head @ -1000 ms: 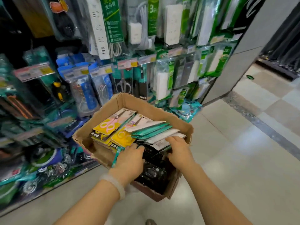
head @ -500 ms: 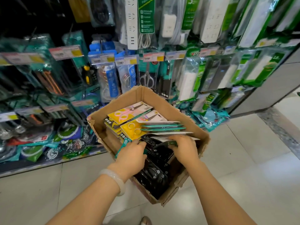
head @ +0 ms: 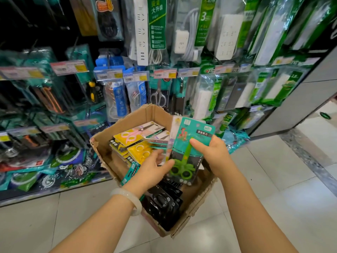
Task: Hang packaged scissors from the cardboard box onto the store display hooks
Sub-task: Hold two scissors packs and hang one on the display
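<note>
Both hands hold a fanned handful of scissor packs just above the open cardboard box

The right hand (head: 214, 154) has its grip closed on the front pack, a teal card with green scissors (head: 187, 152), thumb pressed on the card face and fingers behind it; more packs sit fanned behind that one. The left hand (head: 153, 170), a pale bangle (head: 130, 199) on its wrist, pinches the lower left edge of the same bunch with thumb and fingers. Under them the cardboard box (head: 109, 143) rests on the tiled floor (head: 273, 207) and holds yellow scissor packs (head: 138, 143) stacked at the far side and black packs (head: 164, 203) standing at the near side. Behind the box, the display hooks (head: 165, 73) carry hanging goods with price tags, among them a pack of steel scissors (head: 159, 95), and white power strips (head: 142, 31) higher up
</note>
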`<control>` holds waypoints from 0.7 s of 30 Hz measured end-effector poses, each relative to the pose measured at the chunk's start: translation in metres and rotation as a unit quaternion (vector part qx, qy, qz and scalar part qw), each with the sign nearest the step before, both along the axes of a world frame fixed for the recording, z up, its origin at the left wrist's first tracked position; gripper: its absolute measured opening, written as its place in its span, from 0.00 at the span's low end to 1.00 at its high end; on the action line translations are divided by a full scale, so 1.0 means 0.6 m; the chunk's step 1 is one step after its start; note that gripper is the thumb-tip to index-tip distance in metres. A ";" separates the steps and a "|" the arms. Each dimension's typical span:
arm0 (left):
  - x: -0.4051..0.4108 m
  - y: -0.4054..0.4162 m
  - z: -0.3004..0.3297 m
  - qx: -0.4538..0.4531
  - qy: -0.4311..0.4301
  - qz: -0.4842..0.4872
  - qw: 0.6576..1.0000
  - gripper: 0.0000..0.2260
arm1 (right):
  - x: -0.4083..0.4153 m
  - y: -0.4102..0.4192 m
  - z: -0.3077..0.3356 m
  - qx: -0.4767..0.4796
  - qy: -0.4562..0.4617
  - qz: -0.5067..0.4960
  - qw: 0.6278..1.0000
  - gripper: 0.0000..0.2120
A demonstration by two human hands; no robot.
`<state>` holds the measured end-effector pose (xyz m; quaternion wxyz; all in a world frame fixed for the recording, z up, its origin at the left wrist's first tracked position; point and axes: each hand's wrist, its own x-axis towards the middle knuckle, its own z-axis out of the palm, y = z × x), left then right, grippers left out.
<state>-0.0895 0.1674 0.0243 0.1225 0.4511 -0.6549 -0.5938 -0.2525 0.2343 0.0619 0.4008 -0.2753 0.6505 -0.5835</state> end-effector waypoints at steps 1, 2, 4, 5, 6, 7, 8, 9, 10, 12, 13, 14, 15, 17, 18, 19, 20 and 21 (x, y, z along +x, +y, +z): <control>0.002 0.000 0.002 0.041 0.043 0.018 0.998 0.20 | 0.004 -0.005 0.000 -0.020 -0.030 -0.004 0.999 0.11; 0.006 -0.002 0.003 0.070 0.075 0.030 0.994 0.16 | 0.009 -0.011 0.000 -0.036 -0.052 -0.007 0.998 0.12; 0.018 -0.002 0.006 0.103 0.120 0.061 0.985 0.11 | 0.021 -0.028 -0.001 -0.059 -0.084 -0.003 0.995 0.12; 0.025 -0.003 0.007 0.112 0.133 0.084 0.981 0.11 | 0.030 -0.038 -0.002 -0.062 -0.093 0.000 0.994 0.11; 0.032 -0.004 0.007 0.118 0.140 0.107 0.977 0.11 | 0.040 -0.047 -0.004 -0.057 -0.091 0.004 0.994 0.11; 0.039 -0.005 0.008 0.122 0.144 0.132 0.973 0.11 | 0.053 -0.055 -0.007 -0.039 -0.076 0.010 0.996 0.12; 0.048 -0.008 0.008 0.125 0.150 0.159 0.968 0.11 | 0.067 -0.061 -0.015 -0.006 -0.046 0.016 0.999 0.15; 0.057 -0.010 0.008 0.127 0.154 0.188 0.962 0.10 | 0.082 -0.066 -0.024 0.031 -0.007 0.027 0.999 0.19; 0.067 -0.014 0.008 0.132 0.158 0.216 0.955 0.10 | 0.098 -0.068 -0.034 0.059 0.028 0.041 0.997 0.21; 0.091 -0.021 0.012 0.136 0.166 0.256 0.942 0.07 | 0.131 -0.071 -0.051 0.074 0.047 0.061 0.994 0.19; 0.104 -0.023 0.015 0.134 0.171 0.271 0.938 0.06 | 0.147 -0.072 -0.055 0.068 0.029 0.060 0.995 0.18; 0.117 -0.025 0.015 0.132 0.177 0.289 0.932 0.06 | 0.162 -0.073 -0.057 0.056 0.004 0.056 0.997 0.16; 0.131 -0.027 0.015 0.134 0.182 0.311 0.923 0.07 | 0.176 -0.076 -0.057 0.045 -0.023 0.056 0.997 0.14; 0.163 -0.034 0.011 0.139 0.188 0.350 0.907 0.08 | 0.203 -0.084 -0.055 0.032 -0.064 0.068 0.995 0.12; 0.181 -0.038 0.009 0.133 0.185 0.367 0.902 0.08 | 0.217 -0.090 -0.053 0.026 -0.071 0.073 0.994 0.12; 0.202 -0.043 0.006 0.119 0.177 0.385 0.898 0.06 | 0.232 -0.096 -0.048 0.016 -0.077 0.076 0.994 0.11; 0.225 -0.050 0.001 0.102 0.171 0.407 0.891 0.05 | 0.250 -0.104 -0.044 0.004 -0.082 0.074 0.994 0.10; 0.251 -0.055 0.000 0.087 0.169 0.429 0.883 0.04 | 0.269 -0.112 -0.040 -0.011 -0.090 0.071 0.993 0.08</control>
